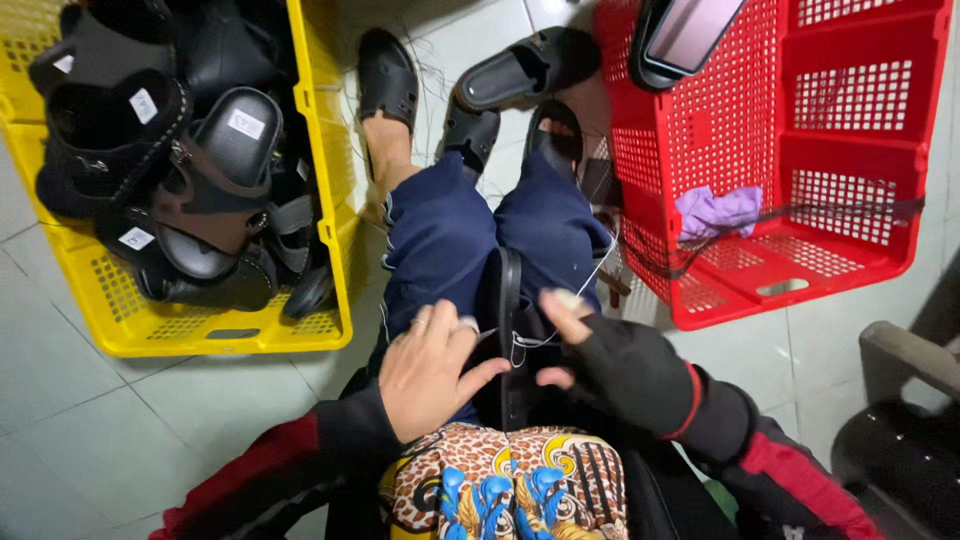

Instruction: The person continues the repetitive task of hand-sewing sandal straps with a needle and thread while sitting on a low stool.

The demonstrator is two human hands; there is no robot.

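Note:
I sit with a black sandal (507, 300) standing on edge between my knees. My left hand (432, 368) is bare, wears a ring, and presses flat against the sandal's left side. My right hand (600, 350), in a black fingerless glove, pinches a white thread (560, 330) that runs from the sandal toward my right knee. Whether a needle is in the fingers is too small to tell.
A yellow crate (335, 200) full of black sandals stands at the left. A red crate (720, 290) at the right holds a purple cloth (716, 210) and a phone (690, 30). Loose black sandals (525, 68) lie by my feet. A dark chair (905, 440) is at bottom right.

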